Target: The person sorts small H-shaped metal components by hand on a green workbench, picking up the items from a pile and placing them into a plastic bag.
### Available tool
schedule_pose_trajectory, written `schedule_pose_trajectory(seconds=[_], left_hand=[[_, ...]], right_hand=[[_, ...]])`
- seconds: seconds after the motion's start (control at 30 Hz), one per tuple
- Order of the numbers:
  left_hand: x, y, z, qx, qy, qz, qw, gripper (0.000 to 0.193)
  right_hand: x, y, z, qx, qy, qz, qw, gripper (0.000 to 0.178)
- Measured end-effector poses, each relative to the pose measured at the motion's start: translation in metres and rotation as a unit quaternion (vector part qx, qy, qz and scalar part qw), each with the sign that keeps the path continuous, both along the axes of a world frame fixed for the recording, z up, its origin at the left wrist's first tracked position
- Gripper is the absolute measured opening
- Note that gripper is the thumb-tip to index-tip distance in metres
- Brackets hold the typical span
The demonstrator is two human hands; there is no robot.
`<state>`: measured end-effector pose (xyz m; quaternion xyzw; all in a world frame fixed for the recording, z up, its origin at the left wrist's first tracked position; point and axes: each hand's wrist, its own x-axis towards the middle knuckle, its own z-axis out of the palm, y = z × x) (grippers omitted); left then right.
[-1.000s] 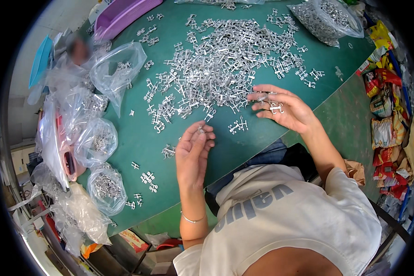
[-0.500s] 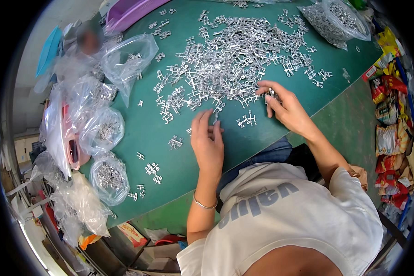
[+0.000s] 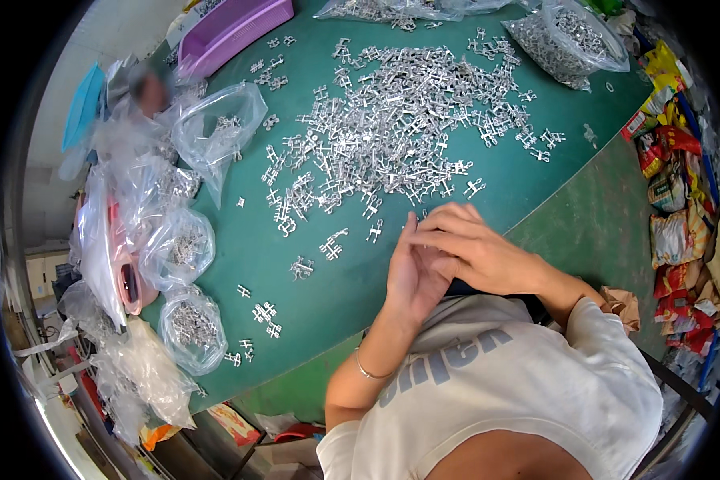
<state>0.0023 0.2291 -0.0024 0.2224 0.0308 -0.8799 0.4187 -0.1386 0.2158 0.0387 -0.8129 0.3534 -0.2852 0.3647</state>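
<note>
Meeting over the near edge of the table, the right hand [image 3: 484, 252] curls its fingers across the upturned palm of the left hand [image 3: 412, 280], whose fingers are partly covered; whether either hand grips a metal piece between them cannot be told. A slim bangle [image 3: 368, 364] circles the left wrist.

Just beyond the fingertips, a single H-shaped silvery metal piece [image 3: 374, 231] with hooked ends lies on the green tabletop [image 3: 528, 184], and a small cluster [image 3: 332, 246] of the same kind sits to its left. Farther up the table spreads the main heap of metal pieces [image 3: 384, 128], jumbled several deep in the middle and thinning at its edges.

More pieces lie in small groups toward the left edge, near a clear plastic bag [image 3: 192, 330] partly filled with them. A purple plastic basket [image 3: 236, 36] stands at the far left, a bulging clear sack [image 3: 564, 44] at the far right. Past the table's right side, colourful packets [image 3: 672, 232] are piled up.
</note>
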Motion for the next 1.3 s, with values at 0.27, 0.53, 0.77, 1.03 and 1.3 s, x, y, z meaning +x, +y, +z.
schedule_pose_trajectory(seconds=[0.27,0.53,0.77,1.03,1.3], left_hand=[[0.014,-0.004,0.013,-0.082,-0.232,-0.007,0.969,0.023],[0.023,-0.051,0.014,-0.471,-0.782,-0.005,0.408,0.028],[0.053,-0.039,0.015,-0.392,-0.832,-0.029,0.392,0.009],[0.067,-0.035,0.012,-0.364,-0.766,0.097,0.521,0.008],[0.084,-0.025,0.015,-0.122,-0.504,0.109,0.848,0.008]], right_hand=[[-0.035,-0.043,-0.031,-0.14,0.095,-0.236,0.957,0.036],[0.007,-0.02,-0.05,-0.112,0.041,-0.136,0.984,0.037],[-0.023,-0.048,-0.049,-0.156,0.068,-0.256,0.952,0.021],[0.008,-0.057,-0.044,-0.184,0.114,-0.108,0.97,0.018],[0.011,-0.056,-0.03,-0.153,0.072,-0.205,0.964,0.02]])
